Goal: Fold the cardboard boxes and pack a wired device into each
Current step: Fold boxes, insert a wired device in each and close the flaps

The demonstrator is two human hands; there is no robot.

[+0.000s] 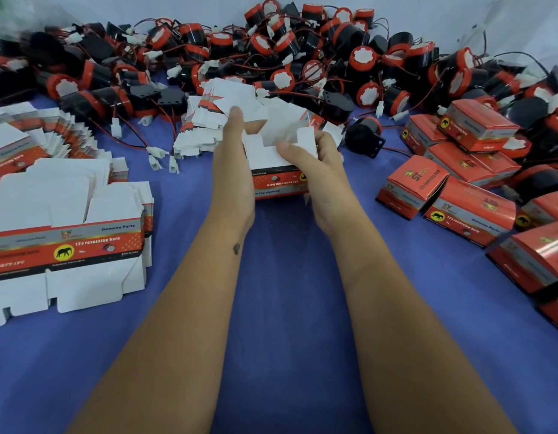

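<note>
A half-folded red and white cardboard box (279,180) stands on the blue cloth at the centre, its white flaps up and blurred. My left hand (232,158) lies flat against the box's left side, fingers straight and pointing away from me. My right hand (315,155) grips the box's right side, thumb pressed on a white flap. A large heap of black and red wired devices (302,54) fills the far side of the table. One black device (363,136) lies just right of my right hand.
Flat unfolded box blanks lie stacked at the left (65,233) and fanned out behind the hands (205,126). Folded red boxes (471,183) pile up at the right. Loose white connectors (158,158) lie on the blue cloth (287,308).
</note>
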